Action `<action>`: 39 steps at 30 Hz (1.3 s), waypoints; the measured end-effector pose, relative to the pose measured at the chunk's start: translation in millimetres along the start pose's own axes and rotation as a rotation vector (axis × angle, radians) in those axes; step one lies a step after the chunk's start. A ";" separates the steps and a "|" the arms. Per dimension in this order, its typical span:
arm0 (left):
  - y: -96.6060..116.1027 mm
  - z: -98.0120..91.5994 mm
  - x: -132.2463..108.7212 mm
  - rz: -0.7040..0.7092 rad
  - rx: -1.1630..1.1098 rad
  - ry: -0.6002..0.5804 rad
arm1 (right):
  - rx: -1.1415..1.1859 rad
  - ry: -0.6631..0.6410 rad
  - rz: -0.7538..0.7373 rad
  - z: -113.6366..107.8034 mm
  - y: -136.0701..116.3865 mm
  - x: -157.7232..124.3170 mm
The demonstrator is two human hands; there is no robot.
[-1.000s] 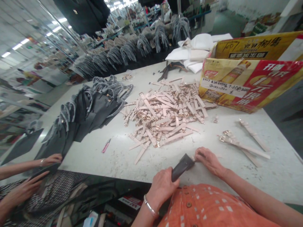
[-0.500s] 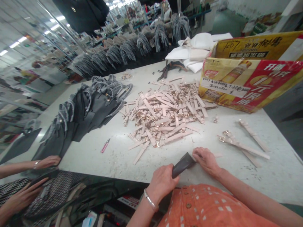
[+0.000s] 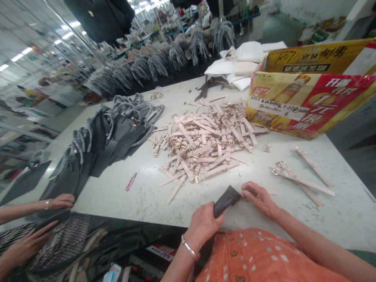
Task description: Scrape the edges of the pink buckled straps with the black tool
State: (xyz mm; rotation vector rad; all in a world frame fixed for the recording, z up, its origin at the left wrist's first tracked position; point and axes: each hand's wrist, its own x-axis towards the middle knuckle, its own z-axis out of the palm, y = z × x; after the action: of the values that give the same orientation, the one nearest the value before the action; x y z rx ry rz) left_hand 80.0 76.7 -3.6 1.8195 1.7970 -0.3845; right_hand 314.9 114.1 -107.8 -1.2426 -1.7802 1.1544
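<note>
The person's left hand (image 3: 202,227), a silver bangle (image 3: 189,252) on its wrist, is closed around a dark grey leather piece (image 3: 226,201) that narrows to a blunt tip, held just above the white surface (image 3: 117,199) and in front of an orange button-front top (image 3: 258,256). The right hand (image 3: 260,199) lies close by, its fingertips (image 3: 244,192) at the piece's narrow end, so the hands are nearly together; whether those fingers grip the leather or only touch it, I cannot tell. All else sits around the heap of pale pink straps with gold buckles (image 3: 202,143), which lies straight ahead of the hands, well beyond them. Left of the heap runs a row of black handbags (image 3: 117,137) with grey-wrapped handles, and a small pink tool (image 3: 131,181) lies between the two. Just right of the heap, a few loose straps (image 3: 302,180) lie apart, while a yellow-and-red cardboard box (image 3: 305,103) stands beyond them. Folded white cloth (image 3: 237,64) lies past the heap's far end. At the lower left, well left of the heap, a co-worker's hand (image 3: 60,201) rests on a black bag and the other hand (image 3: 26,244) reaches over a checked lap.
</note>
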 end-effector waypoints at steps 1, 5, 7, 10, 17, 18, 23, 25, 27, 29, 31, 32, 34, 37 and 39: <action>0.0 -0.4 -0.4 -0.004 0.005 -0.008 | 0.027 0.007 0.007 -2.6 1.8 -1.6; -0.5 -1.5 -3.0 -0.009 0.013 -0.024 | -0.200 0.030 -0.118 -13.9 11.3 -8.8; -1.6 -2.0 -4.2 -0.013 0.018 -0.017 | -0.336 -0.003 -0.188 -17.5 14.9 -11.2; -3.1 -3.7 -6.0 -0.017 0.042 -0.020 | -0.393 -0.038 -0.220 -18.7 16.3 -11.8; 5.8 -5.8 -18.4 -0.008 0.103 -0.023 | -0.335 -0.019 -0.244 -16.7 15.0 -8.4; 8.7 -5.3 -20.6 0.010 0.111 -0.015 | -0.325 -0.028 -0.247 -17.3 15.7 -8.2; 21.9 -2.4 -25.2 0.124 0.180 -0.021 | -0.260 -0.041 -0.234 -20.2 18.9 -8.2; 26.2 -2.9 -24.1 0.142 0.207 -0.027 | -0.220 -0.023 -0.225 -20.4 18.8 -8.4; 31.2 -5.3 -22.3 0.154 0.226 -0.032 | -0.186 -0.007 -0.222 -20.2 18.4 -8.5; 37.3 -9.3 -20.3 0.162 0.243 -0.037 | -0.164 -0.009 -0.219 -20.5 18.2 -8.2; 43.4 -13.2 -18.0 0.171 0.252 -0.048 | -0.152 -0.038 -0.211 -21.9 18.0 -7.9; 45.9 -14.7 -16.7 0.174 0.249 -0.051 | -0.149 -0.054 -0.207 -23.0 18.0 -7.7; 48.7 -15.7 -13.6 0.181 0.232 -0.057 | -0.146 -0.084 -0.204 -25.6 17.6 -7.4; 46.4 -13.3 -7.7 0.177 0.203 -0.054 | -0.144 -0.109 -0.210 -28.6 16.4 -6.7; 40.8 -11.7 -3.5 0.157 0.199 -0.030 | -0.139 -0.107 -0.215 -29.1 15.4 -6.2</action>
State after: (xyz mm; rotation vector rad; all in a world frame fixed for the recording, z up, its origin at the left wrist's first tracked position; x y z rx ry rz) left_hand 117.9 82.1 15.1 2.0630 1.6312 -0.5426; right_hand 348.0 119.0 -111.0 -1.0522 -2.0475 1.0054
